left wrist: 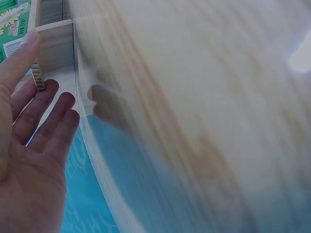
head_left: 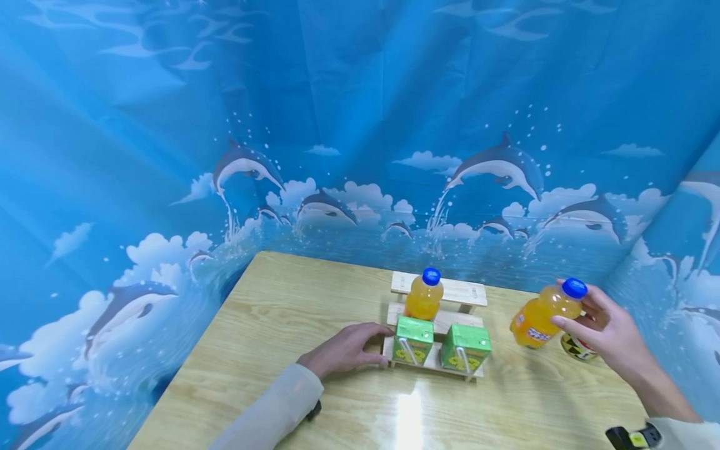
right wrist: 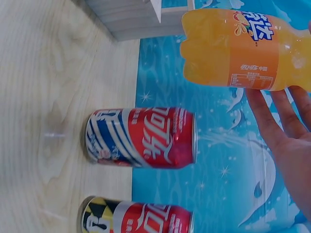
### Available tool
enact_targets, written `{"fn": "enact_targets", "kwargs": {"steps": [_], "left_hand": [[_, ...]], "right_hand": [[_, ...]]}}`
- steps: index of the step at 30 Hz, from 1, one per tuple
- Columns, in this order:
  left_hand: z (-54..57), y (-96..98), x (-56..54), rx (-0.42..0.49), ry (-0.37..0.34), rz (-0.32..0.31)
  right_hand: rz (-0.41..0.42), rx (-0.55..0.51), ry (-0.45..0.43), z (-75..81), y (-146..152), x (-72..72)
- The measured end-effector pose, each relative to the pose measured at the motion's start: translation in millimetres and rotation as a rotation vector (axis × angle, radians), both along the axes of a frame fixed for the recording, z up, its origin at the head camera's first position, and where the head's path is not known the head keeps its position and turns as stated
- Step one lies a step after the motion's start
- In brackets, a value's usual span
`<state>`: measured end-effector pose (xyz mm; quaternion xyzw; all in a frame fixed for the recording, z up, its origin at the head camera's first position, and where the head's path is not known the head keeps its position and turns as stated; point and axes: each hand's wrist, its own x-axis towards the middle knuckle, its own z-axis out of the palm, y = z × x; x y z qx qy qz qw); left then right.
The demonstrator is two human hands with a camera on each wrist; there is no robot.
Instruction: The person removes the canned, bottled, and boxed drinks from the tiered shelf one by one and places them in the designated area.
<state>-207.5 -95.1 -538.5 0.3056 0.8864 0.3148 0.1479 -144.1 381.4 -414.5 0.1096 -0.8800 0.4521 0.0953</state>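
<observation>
My left hand [head_left: 354, 349] grips the left end of a small stepped wooden rack [head_left: 464, 292], thumb and fingers about its lowest step. Two green juice cartons with straws stand on that step, the left carton [head_left: 414, 334] and the right carton [head_left: 465, 344]. Behind them, on the middle step, an orange soda bottle [head_left: 423, 300] with a blue cap stands upright. To the right of the rack, my right hand [head_left: 615, 334] holds a second orange soda bottle [right wrist: 243, 51] round its upper part, tilted and raised off the table.
Beneath my right hand, a red cola can with a blue-and-white base [right wrist: 146, 137] and another with a yellow-and-black base [right wrist: 136, 216] stand on the wooden table [head_left: 292, 294]. A blue dolphin-print curtain [head_left: 360, 125] hangs behind the table's back edge.
</observation>
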Motion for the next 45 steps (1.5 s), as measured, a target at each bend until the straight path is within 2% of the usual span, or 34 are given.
{"fn": "enact_targets", "kwargs": {"steps": [7,20,29,36,45], "left_hand": [[0.6,-0.2,-0.3,0.004,0.011,-0.014],[-0.6,-1.1,-1.2,0.013,-0.007,-0.024],[-1.0,-0.8,-2.0,0.012,0.002,-0.017],[-0.2,-0.9,-2.2,0.017,0.000,-0.020],[0.1,-1.4,-2.3,0.019,0.009,-0.026]], "right_hand": [[-0.018,0.001,0.013,-7.2,14.0,9.8],[-0.199,0.039,-0.038,-28.8,36.8,29.2],[-0.297,0.024,-0.123,-40.0,52.1,36.9],[-0.397,0.051,-0.205,-51.7,66.7,42.6],[-0.432,0.042,-0.227,-64.9,83.3,46.6]]}}
